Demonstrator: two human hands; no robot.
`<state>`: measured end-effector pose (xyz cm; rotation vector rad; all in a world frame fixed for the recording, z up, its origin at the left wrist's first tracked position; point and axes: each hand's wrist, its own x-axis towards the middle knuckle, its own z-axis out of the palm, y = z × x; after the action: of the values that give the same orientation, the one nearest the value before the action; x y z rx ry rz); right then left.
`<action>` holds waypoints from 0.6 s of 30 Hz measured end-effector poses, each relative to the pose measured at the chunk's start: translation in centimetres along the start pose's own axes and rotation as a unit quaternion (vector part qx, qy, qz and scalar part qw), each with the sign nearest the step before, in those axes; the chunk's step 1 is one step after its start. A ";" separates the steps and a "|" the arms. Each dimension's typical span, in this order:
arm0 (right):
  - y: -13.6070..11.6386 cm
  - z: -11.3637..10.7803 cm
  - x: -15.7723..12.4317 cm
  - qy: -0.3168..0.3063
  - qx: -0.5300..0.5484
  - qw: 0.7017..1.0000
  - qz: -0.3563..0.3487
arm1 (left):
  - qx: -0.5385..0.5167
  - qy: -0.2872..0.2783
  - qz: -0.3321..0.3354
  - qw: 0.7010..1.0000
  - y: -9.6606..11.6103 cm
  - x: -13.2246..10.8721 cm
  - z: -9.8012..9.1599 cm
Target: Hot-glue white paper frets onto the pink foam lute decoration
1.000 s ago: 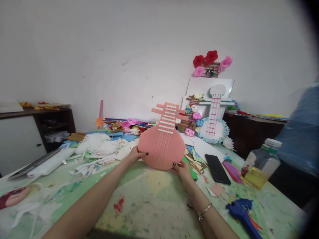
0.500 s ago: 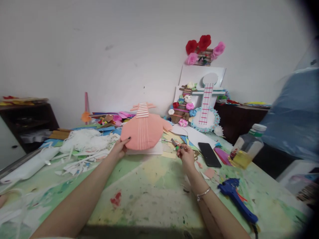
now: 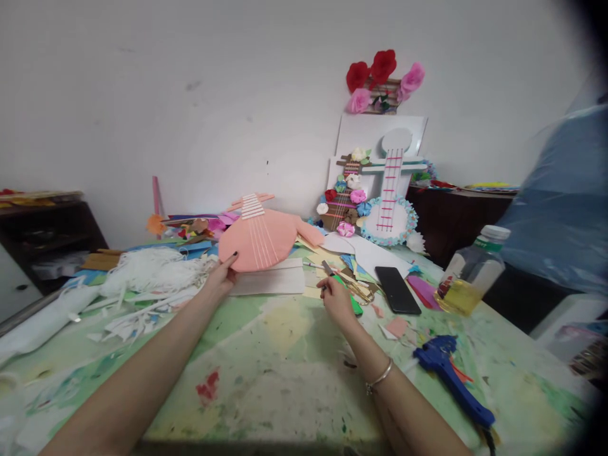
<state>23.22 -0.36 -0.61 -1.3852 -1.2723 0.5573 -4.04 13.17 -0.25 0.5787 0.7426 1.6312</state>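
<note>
My left hand (image 3: 223, 277) grips the left edge of a pink paper-covered lute model (image 3: 259, 244), thumb on its front. White strips cross its neck and thin white strings run down its round body. The lute is tilted up off the table. Beside a green-handled utility knife (image 3: 355, 305) my right hand (image 3: 338, 301) hovers, its fingers loosely bent with nothing visible in them. The knife lies on the table partly behind that hand, near scissors (image 3: 365, 294). Under the lute lies a white board (image 3: 273, 282).
At the right are a phone (image 3: 398, 290), a bottle of yellow liquid (image 3: 468, 275) and a blue glue gun (image 3: 451, 377). White paper shreds (image 3: 152, 269) heap up at the left. Decorated lute models (image 3: 392, 190) lean at the wall. A paint-stained sheet (image 3: 266, 367) covers the table.
My right hand has let go of the utility knife and shifted left. The lute has tilted, its neck leaning further left, and more of the white board beneath shows.
</note>
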 end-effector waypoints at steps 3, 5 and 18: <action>-0.6 0.2 -0.6 -0.022 -0.046 0.998 -0.036 | 0.029 -0.032 -0.028 0.999 -2.0 0.5 2.6; -0.7 0.3 -0.8 -0.035 -0.070 0.996 -0.052 | 0.049 -0.055 -0.046 0.996 -3.8 0.8 4.7; -1.4 0.3 -1.3 -0.073 -0.162 0.979 -0.098 | 0.134 -0.068 -0.088 0.985 -13.0 1.2 11.2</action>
<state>22.04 -1.70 0.17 -1.4811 -1.6533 0.3300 12.50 17.41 -2.42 0.7847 0.8922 1.3247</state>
